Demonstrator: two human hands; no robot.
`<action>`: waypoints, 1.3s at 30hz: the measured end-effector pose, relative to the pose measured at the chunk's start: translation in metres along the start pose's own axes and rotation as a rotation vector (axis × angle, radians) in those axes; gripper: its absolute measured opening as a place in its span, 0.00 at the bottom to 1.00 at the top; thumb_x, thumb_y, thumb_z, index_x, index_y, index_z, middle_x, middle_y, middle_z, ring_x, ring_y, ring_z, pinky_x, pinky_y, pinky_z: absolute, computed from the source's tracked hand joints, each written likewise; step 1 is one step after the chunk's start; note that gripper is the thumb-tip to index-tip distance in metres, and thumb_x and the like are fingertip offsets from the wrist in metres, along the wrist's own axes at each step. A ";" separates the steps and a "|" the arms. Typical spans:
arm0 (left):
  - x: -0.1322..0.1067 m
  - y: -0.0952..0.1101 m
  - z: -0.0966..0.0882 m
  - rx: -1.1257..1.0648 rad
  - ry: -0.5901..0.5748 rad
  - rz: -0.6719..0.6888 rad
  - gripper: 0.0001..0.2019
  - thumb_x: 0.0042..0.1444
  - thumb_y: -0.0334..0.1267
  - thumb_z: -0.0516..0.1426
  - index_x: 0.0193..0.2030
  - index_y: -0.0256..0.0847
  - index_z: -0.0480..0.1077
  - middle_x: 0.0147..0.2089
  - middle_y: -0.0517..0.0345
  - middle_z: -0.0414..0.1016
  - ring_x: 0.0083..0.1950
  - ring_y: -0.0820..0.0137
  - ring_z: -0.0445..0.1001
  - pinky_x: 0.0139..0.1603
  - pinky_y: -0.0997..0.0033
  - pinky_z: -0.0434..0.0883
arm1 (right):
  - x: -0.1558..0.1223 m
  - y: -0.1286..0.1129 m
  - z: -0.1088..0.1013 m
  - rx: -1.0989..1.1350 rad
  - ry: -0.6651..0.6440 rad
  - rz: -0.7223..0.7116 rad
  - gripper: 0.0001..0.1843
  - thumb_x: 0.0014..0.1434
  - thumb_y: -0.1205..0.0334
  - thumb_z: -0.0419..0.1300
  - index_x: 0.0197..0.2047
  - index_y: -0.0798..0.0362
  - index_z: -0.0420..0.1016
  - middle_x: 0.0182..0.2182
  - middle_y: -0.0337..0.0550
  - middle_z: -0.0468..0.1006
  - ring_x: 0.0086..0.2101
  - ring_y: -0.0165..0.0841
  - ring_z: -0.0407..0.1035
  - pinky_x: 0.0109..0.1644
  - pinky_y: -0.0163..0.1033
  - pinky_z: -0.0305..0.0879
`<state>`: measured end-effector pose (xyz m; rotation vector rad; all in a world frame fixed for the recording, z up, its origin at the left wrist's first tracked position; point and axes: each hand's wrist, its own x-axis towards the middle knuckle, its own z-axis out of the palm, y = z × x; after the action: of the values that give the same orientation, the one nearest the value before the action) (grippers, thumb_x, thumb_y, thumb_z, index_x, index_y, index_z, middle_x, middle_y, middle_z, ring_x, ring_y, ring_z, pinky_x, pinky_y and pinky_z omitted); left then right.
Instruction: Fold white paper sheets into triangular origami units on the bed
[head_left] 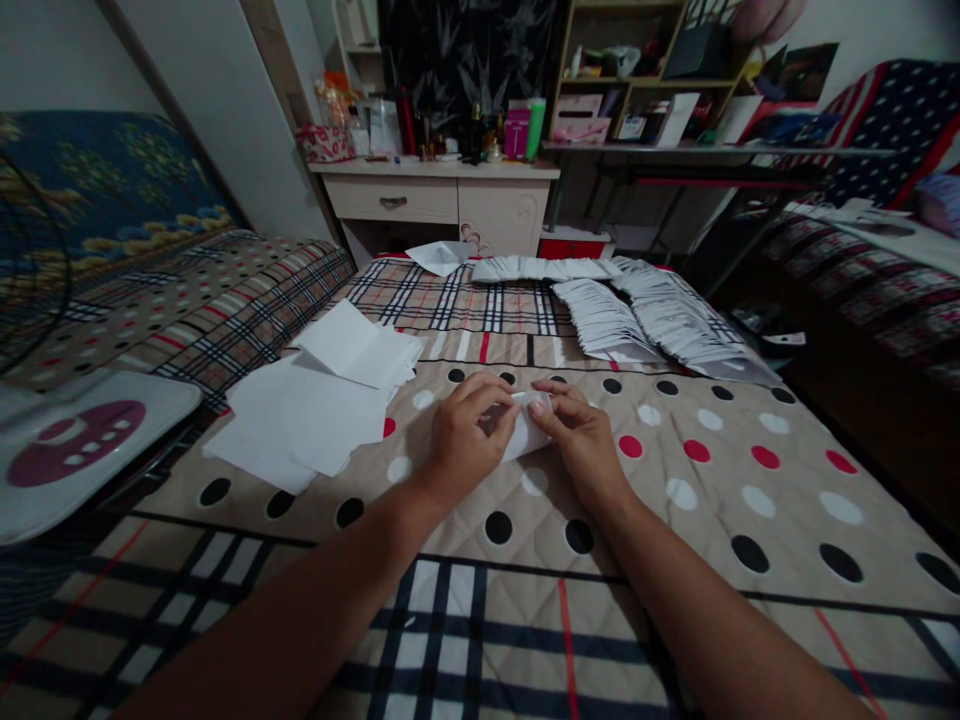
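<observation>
A small piece of white paper (523,436) is held between both hands above the bedspread, its top edge bent or folded. My left hand (472,425) pinches the paper's left side between thumb and fingers. On the right side, my right hand (574,430) grips it with the thumb pressed on the front near the upper corner. Part of the paper is hidden behind the fingers. Left of my hands lies a loose pile of white paper sheets (300,420), with a creased sheet (345,340) on top.
Long rows of stacked folded papers (607,320) lie at the bed's far right, beside another row (544,269). A single folded paper (439,257) rests at the far edge. The patterned bedspread (675,530) lies beneath everything. A white dresser (420,200) stands beyond; a white-and-purple object (169,400) is at left.
</observation>
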<state>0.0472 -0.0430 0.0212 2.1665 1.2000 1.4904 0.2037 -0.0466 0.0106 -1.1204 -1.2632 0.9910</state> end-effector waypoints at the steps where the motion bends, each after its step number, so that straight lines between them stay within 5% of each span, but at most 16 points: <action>1: 0.000 0.001 0.000 -0.024 0.014 -0.032 0.03 0.57 0.31 0.57 0.33 0.39 0.71 0.41 0.53 0.75 0.44 0.69 0.74 0.42 0.71 0.72 | 0.000 0.001 0.000 -0.002 0.000 0.003 0.09 0.52 0.54 0.67 0.26 0.50 0.82 0.47 0.48 0.73 0.50 0.41 0.66 0.55 0.47 0.60; 6: -0.001 0.002 0.001 -0.070 0.041 -0.097 0.03 0.56 0.31 0.58 0.32 0.40 0.72 0.43 0.53 0.74 0.46 0.69 0.74 0.44 0.70 0.74 | 0.000 0.002 0.001 -0.047 0.002 0.010 0.11 0.51 0.55 0.67 0.22 0.51 0.79 0.45 0.48 0.74 0.48 0.41 0.67 0.52 0.46 0.61; 13: -0.002 0.000 0.005 -0.097 -0.085 0.039 0.03 0.57 0.35 0.61 0.33 0.40 0.75 0.41 0.53 0.74 0.46 0.69 0.74 0.47 0.67 0.72 | 0.000 0.003 -0.001 -0.092 -0.006 -0.033 0.06 0.51 0.62 0.63 0.24 0.51 0.79 0.43 0.47 0.75 0.47 0.41 0.68 0.52 0.44 0.61; 17: -0.002 -0.001 0.007 -0.113 -0.049 -0.066 0.02 0.55 0.30 0.61 0.34 0.40 0.73 0.39 0.54 0.75 0.44 0.68 0.74 0.48 0.66 0.72 | -0.003 0.001 0.000 0.003 -0.008 -0.022 0.14 0.60 0.54 0.56 0.30 0.50 0.79 0.46 0.45 0.75 0.47 0.39 0.68 0.52 0.43 0.61; 21: -0.002 -0.002 0.009 -0.190 -0.026 -0.229 0.12 0.49 0.31 0.65 0.40 0.39 0.71 0.38 0.56 0.76 0.39 0.69 0.75 0.42 0.69 0.73 | -0.004 -0.002 0.001 -0.017 0.003 -0.025 0.14 0.60 0.51 0.58 0.31 0.50 0.79 0.44 0.45 0.75 0.46 0.39 0.68 0.50 0.43 0.62; 25: -0.002 0.000 0.008 -0.248 -0.158 -0.287 0.11 0.49 0.32 0.65 0.42 0.39 0.74 0.37 0.56 0.79 0.37 0.70 0.76 0.39 0.72 0.72 | -0.005 -0.006 -0.001 -0.092 0.032 -0.178 0.10 0.57 0.58 0.62 0.25 0.49 0.78 0.40 0.44 0.74 0.43 0.38 0.68 0.50 0.44 0.62; 28: -0.003 0.003 0.005 -0.188 -0.301 -0.245 0.03 0.53 0.35 0.63 0.32 0.39 0.76 0.32 0.58 0.79 0.33 0.71 0.75 0.37 0.73 0.69 | -0.008 -0.010 -0.001 -0.212 0.029 -0.288 0.12 0.58 0.58 0.61 0.24 0.48 0.77 0.35 0.42 0.74 0.40 0.38 0.68 0.51 0.46 0.61; 30: -0.003 0.004 0.005 -0.193 -0.338 -0.217 0.06 0.54 0.36 0.62 0.27 0.38 0.75 0.28 0.60 0.76 0.31 0.73 0.72 0.34 0.74 0.67 | -0.010 -0.012 -0.001 -0.234 0.046 -0.310 0.15 0.61 0.55 0.59 0.24 0.48 0.76 0.33 0.42 0.74 0.39 0.38 0.67 0.52 0.46 0.61; 35: 0.001 0.000 0.005 -0.500 -0.155 -0.478 0.13 0.52 0.45 0.62 0.26 0.38 0.71 0.23 0.62 0.69 0.25 0.75 0.66 0.25 0.76 0.63 | -0.006 -0.003 -0.003 0.064 0.222 -0.109 0.24 0.66 0.42 0.47 0.35 0.48 0.77 0.44 0.45 0.75 0.46 0.38 0.68 0.46 0.42 0.66; 39: 0.008 -0.007 0.004 -0.887 -0.014 -0.657 0.15 0.50 0.49 0.62 0.37 0.40 0.69 0.36 0.57 0.76 0.35 0.71 0.73 0.35 0.72 0.72 | -0.001 0.001 0.001 0.376 0.063 0.143 0.23 0.60 0.40 0.55 0.44 0.49 0.76 0.46 0.46 0.77 0.44 0.38 0.71 0.41 0.39 0.70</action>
<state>0.0483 -0.0316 0.0205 1.0628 0.8561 1.3196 0.2029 -0.0477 0.0096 -0.9468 -0.9076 1.2314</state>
